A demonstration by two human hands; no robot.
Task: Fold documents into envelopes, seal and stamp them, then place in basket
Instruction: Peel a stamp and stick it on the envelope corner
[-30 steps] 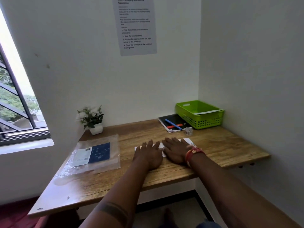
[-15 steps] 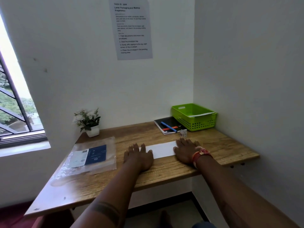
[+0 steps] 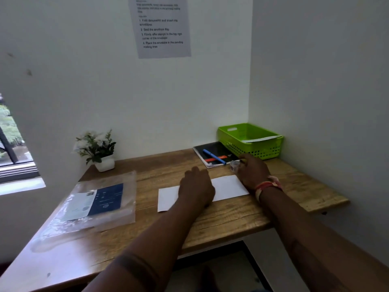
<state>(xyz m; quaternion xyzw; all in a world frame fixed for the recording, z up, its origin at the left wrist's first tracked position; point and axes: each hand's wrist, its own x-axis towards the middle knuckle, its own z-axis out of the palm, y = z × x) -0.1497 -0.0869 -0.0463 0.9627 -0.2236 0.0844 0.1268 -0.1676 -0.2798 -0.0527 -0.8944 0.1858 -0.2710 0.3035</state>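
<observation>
- Evidently the left hand [image 3: 196, 187] lies flat, fingers spread, on the white envelope [image 3: 228, 187] mid-desk [image 3: 231, 220] — pinning it so it cannot slide.
- Right hand [image 3: 252, 172] reaches to a small clear object [image 3: 234, 164] beside the notebook [image 3: 214, 153]; whether its grip has closed, I cannot tell.
- Green basket [image 3: 250, 140] waits in the far corner — probably the stamp comes next.

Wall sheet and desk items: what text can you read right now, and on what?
Wall sheet:
"1. Fold documents and insert into envelopes"
"2. Seal the envelope flap"
"3. Firmly affix stamps to the top right corner of the envelope"
"4. Place the envelope in the pending mailing area"
Sheet's upper lines: blurred.
Notebook, plastic packet: print too small.
</observation>
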